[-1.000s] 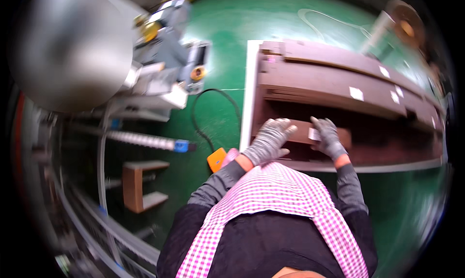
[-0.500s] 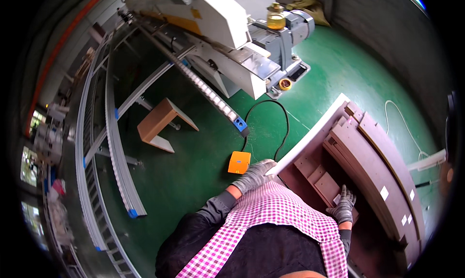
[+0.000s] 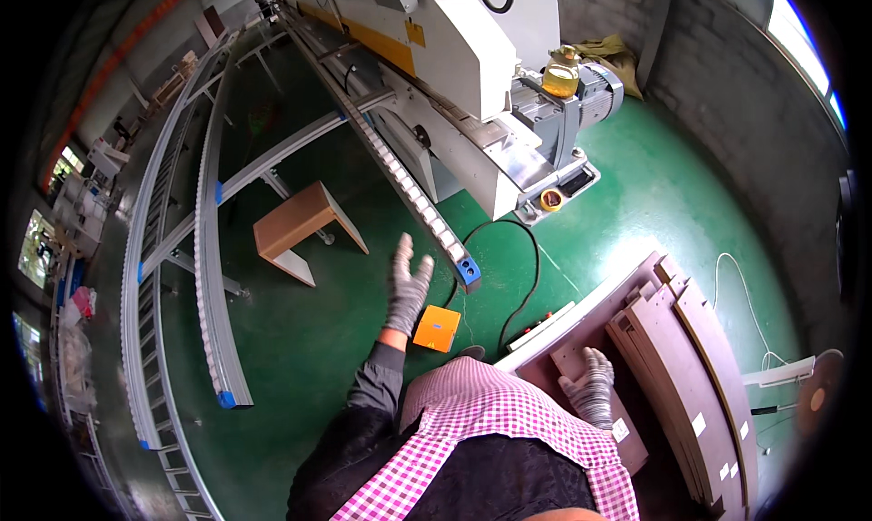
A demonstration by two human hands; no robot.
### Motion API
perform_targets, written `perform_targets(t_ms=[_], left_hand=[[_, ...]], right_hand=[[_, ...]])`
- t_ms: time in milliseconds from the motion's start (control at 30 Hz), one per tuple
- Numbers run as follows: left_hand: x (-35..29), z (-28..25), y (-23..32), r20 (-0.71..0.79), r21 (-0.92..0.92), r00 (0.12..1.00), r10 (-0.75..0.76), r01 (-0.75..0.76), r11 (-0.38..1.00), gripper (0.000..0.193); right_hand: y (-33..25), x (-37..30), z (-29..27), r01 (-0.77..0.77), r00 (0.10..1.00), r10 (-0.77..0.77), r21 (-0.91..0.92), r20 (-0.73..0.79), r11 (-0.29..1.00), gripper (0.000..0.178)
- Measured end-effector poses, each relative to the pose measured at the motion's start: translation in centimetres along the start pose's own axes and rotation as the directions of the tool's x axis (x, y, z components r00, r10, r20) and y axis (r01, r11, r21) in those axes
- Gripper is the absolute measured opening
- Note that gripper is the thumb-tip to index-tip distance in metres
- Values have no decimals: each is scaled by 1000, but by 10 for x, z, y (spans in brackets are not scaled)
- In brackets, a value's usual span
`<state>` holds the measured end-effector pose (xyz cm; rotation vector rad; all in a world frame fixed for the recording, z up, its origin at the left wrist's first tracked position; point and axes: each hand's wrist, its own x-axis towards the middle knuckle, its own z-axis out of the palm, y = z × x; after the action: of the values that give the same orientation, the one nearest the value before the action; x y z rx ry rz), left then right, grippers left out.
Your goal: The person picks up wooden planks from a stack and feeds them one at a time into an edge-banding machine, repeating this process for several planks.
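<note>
My left hand [image 3: 409, 289], in a grey striped glove, is raised with thumb and fingers apart and holds nothing. In the picture it appears just above an orange box [image 3: 437, 328] on the green floor, beside the blue-capped end of a roller rail [image 3: 413, 194]. My right hand [image 3: 592, 389], gloved alike, has its fingers stretched out over a small brown board [image 3: 625, 430] with a white label. Whether the palm touches the board, I cannot tell. Long brown boards [image 3: 677, 357] lie stacked to the right of that hand on a white-edged table [image 3: 581, 314].
A large white machine [image 3: 454, 39] with a grey motor [image 3: 599, 94] stands ahead. A black cable [image 3: 538, 271] curls over the floor. To the left run more roller rails [image 3: 211, 276], and a brown stool-like piece [image 3: 295, 226] stands between them. A grey wall [image 3: 727, 112] closes the right side.
My left hand has left the table's white edge and moved left and forward, fingers spreading. My right hand has shifted left and forward over the boards. The view has shifted.
</note>
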<state>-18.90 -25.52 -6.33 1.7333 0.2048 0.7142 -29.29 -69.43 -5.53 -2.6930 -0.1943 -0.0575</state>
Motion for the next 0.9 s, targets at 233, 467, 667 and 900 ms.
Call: perform_targets(t_ms=[233,467,667,900], left_hand=[[133,-67,-111,-204,-442,835,-511,387,809,98],[234,-103,-185,-417,-681,683,-600,201,704,103],[273,62,-188,-25,-603,773,-634,494,626,107],[273,39,-180,89,-658,705,-704,572,490,103]], right_hand=[[-40,39,18,100,994,-102,61,33,993,83],[-16,68,29,42,998,-46,-99,-37,994,81],[-42,80,81,-380,925,339,345,174,859,82],[-114,179,43,157,956,-179,113,231,981,79]])
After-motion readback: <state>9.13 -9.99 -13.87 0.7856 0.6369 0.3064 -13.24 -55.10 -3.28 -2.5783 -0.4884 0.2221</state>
